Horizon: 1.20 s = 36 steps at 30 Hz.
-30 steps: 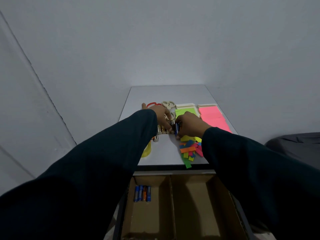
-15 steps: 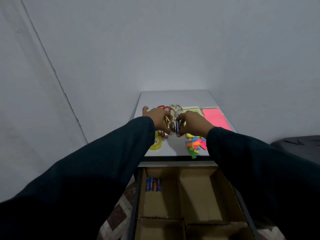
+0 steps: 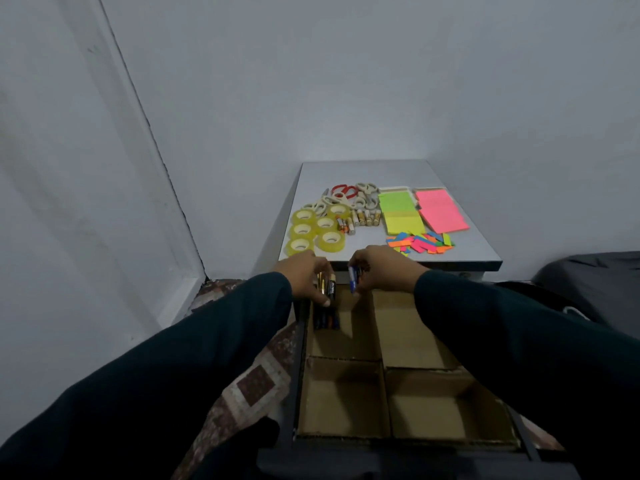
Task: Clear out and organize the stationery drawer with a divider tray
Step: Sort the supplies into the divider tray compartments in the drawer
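From the head view, both my arms in dark sleeves reach forward over the open drawer [image 3: 298,375], which holds a cardboard divider tray [image 3: 382,365] split into four compartments. My left hand [image 3: 304,277] is over the far left compartment, its fingers [image 3: 323,301] closed around a small bunch of black and gold batteries [image 3: 327,284] held upright. My right hand [image 3: 379,271] is just beside it, fingers wrapped on a single blue battery [image 3: 352,277] that points down toward the same compartment. Under my left hand, a few batteries in the tray [image 3: 326,320] lie side by side against the far left wall of that compartment. The other three compartments show only bare cardboard.

Beyond my hands is the grey tabletop [image 3: 363,171]. On its left side sit six yellowish tape rolls [image 3: 317,230], packed close together. Behind them lie several pairs of scissors [image 3: 349,195], one with red handles, the rest cream. A row of loose batteries [image 3: 362,220] lies between the tape and the sticky notes. A green and yellow note pad [image 3: 398,213] lies next to a pink note pad [image 3: 440,209], and a heap of small coloured page flags [image 3: 420,242] is spread in front of them, near the front edge of the tabletop. A patterned rug [image 3: 249,386] covers the floor left of the drawer.
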Each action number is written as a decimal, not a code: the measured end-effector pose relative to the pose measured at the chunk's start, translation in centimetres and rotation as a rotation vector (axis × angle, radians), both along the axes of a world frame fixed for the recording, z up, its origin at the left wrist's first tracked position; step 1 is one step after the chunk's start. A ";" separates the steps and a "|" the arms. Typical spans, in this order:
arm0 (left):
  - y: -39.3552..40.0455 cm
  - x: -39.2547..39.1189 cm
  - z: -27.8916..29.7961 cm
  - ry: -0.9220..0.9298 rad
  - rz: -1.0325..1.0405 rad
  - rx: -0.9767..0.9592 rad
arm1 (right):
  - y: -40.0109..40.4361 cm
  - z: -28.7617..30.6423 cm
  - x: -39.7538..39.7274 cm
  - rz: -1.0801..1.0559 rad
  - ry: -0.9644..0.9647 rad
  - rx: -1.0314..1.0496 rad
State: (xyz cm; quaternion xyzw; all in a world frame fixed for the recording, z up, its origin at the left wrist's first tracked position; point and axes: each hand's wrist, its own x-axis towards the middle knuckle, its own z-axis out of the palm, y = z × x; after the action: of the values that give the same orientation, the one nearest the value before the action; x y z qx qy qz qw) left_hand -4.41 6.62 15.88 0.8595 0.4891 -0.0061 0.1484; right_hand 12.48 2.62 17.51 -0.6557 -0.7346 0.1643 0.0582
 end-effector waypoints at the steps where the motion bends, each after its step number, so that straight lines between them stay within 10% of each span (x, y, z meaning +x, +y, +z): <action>1: -0.4 -0.4 -0.7 0.010 0.004 -0.003 | -0.3 -0.7 -0.4 0.003 0.002 -0.025; 24: 2.2 -4.1 -10.2 -0.228 -0.003 0.048 | 4.7 -16.1 -3.3 -0.148 -0.169 -0.179; 36: 2.1 -4.4 -11.3 -0.284 -0.005 -0.021 | 5.2 -18.5 -3.5 -0.503 0.197 -0.179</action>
State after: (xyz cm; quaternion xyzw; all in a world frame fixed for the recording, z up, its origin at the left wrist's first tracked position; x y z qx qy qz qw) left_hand -8.86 8.77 4.59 0.8514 0.4609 0.1099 0.2251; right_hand 9.00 7.82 -0.95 -0.8009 -0.5220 0.2719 0.1101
